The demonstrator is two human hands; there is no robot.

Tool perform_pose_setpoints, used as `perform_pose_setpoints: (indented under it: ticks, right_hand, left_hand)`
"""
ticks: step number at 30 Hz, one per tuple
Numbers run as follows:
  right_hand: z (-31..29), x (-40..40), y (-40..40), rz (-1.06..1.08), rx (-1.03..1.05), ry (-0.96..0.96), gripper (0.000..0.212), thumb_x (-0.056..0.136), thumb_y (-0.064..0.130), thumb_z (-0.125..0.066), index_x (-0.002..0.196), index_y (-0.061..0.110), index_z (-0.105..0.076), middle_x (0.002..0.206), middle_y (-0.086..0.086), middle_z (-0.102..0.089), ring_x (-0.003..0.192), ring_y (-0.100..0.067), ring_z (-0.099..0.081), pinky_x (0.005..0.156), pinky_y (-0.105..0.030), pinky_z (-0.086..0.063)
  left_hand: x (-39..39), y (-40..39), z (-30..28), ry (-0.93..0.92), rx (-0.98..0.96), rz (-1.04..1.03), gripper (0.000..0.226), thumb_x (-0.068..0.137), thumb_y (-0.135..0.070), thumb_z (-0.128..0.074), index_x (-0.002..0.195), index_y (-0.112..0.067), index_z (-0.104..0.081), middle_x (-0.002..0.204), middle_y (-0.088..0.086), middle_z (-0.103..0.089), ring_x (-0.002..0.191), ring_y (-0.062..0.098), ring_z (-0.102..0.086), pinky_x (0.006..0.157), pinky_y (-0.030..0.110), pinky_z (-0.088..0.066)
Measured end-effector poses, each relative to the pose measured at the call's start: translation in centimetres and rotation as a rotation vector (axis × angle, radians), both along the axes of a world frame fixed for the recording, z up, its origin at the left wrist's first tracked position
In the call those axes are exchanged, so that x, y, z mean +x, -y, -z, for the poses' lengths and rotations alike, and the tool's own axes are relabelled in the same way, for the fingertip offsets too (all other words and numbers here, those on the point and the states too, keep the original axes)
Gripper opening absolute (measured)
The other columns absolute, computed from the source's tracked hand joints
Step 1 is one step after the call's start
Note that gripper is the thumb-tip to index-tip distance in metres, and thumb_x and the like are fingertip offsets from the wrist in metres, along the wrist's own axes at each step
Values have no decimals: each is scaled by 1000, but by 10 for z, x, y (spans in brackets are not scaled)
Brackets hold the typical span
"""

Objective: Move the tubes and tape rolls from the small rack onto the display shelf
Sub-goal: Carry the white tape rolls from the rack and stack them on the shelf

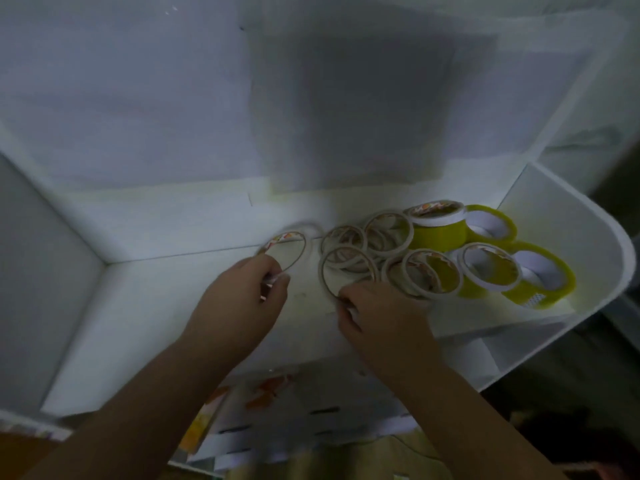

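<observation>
Matt white shelf (173,306), glossy yellow tape (440,233)

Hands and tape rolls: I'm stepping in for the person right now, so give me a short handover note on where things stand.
Left hand: pinches a thin white tape roll, apart from the pile, to its left on the display shelf.
Right hand: fingers curled on the near thin roll at the pile's edge.
On the shelf: a cluster of thin white rolls, with yellow tape rolls at the right end.
Done: many rolls already shelved.
Left: no tubes visible on the shelf; the small rack is not clearly in view, so check it.
</observation>
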State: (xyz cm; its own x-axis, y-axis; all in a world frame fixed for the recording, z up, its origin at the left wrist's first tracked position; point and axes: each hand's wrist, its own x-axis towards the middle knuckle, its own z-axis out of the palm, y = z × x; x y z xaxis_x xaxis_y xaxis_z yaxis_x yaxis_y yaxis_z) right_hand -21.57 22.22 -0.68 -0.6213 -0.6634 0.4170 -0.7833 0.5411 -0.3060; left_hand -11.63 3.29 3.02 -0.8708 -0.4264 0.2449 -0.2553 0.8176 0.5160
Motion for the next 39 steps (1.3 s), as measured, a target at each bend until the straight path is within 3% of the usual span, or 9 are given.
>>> perform_pose_setpoints:
  ticks: [4, 8, 15, 22, 25, 30, 35, 39]
  right_hand:
    - [-4, 7, 13, -31, -25, -79, 16, 91, 27, -52, 88, 18, -65, 80, 0, -62, 73, -22, -57, 62, -37, -50]
    - [-4, 25, 24, -47, -82, -35, 11, 91, 24, -58, 90, 17, -65, 80, 1, -61, 70, -20, -56, 61, -32, -49]
    - [-9, 81, 45, -104, -121, 15, 11, 91, 28, -60, 94, 18, -66, 84, 3, -62, 77, -17, -56, 66, -32, -50]
    - [-15, 183, 71, -113, -75, 52, 5, 90, 28, -67, 91, 23, -65, 81, 6, -63, 75, -14, -56, 64, -24, -42]
    - [-17, 232, 83, -130, -49, 91, 7, 91, 32, -66, 92, 25, -68, 82, 8, -65, 73, -14, -59, 64, -26, -48]
    - [-19, 308, 110, -236, 20, 86, 13, 93, 39, -58, 93, 29, -66, 83, 11, -64, 73, -10, -57, 62, -24, -45]
    - [-16, 374, 143, -305, 70, 4, 16, 92, 37, -56, 90, 24, -65, 82, 5, -64, 73, -16, -58, 61, -32, -51]
    - [-12, 415, 172, -346, 83, 8, 16, 91, 39, -53, 86, 26, -61, 82, 4, -58, 73, -19, -54, 59, -30, -44]
  left_hand:
    - [27, -4, -11, -10, 2, -52, 21, 94, -44, -52, 79, -29, -54, 73, -10, -55, 68, 3, -52, 57, 26, -38]
    - [56, 4, -12, -5, 20, -59, 21, 97, -47, -46, 84, -34, -58, 77, -13, -58, 73, 3, -56, 61, 26, -43]
    - [118, 20, -6, -30, -22, -86, 18, 95, -45, -48, 87, -38, -63, 83, -17, -55, 79, 2, -51, 66, 21, -38]
    - [226, 33, 1, -79, -2, -58, 22, 98, -41, -50, 79, -35, -60, 79, -13, -49, 79, 3, -50, 68, 28, -44]
    - [281, 39, 1, -112, -2, -52, 25, 97, -42, -46, 86, -31, -66, 81, -11, -51, 80, 4, -51, 69, 34, -48]
    - [368, 56, 2, -137, 41, -76, 18, 97, -34, -52, 93, -32, -69, 87, -18, -51, 83, -1, -48, 66, 19, -39]
    - [440, 82, 11, -150, 43, -197, 14, 96, -29, -58, 94, -27, -72, 87, -17, -53, 81, 1, -50, 69, 25, -43]
    - [488, 108, 14, -170, 5, -269, 12, 96, -23, -60, 96, -23, -72, 90, -13, -54, 84, 6, -53, 71, 25, -44]
